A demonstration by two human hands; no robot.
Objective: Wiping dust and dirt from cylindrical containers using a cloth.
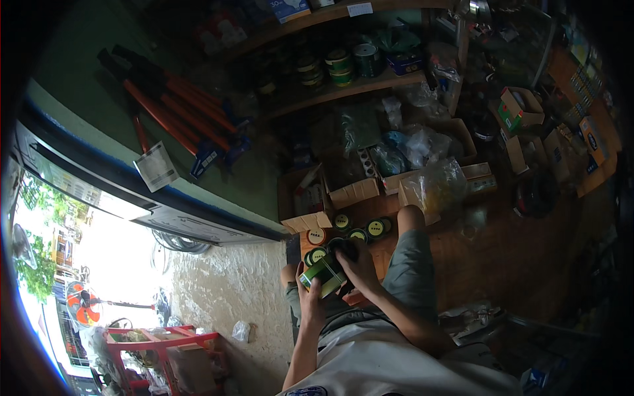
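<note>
In front of my lap, my left hand point(312, 297) grips a green tin can point(324, 277) with a shiny side, tilted. My right hand point(361, 270) holds a dark, bunched item point(348, 250), perhaps a cloth, at the can's upper right; shadow hides its exact shape. Just beyond the can, several round tins stand on the brown wooden floor between my knees. Among them are a tin with an orange rim point(316, 236), one with a dark rim and pale lid point(342, 221), and another pale-lidded tin point(375, 228). The lids bear writing.
Open cardboard boxes point(354, 193) and a plastic bag point(443, 183) lie beyond the tins. Cans point(339, 67) stand on a shelf. Orange-handled tools point(163, 114) hang on the left wall. A red plastic rack point(163, 341) and an orange-bladed fan point(83, 303) are at lower left.
</note>
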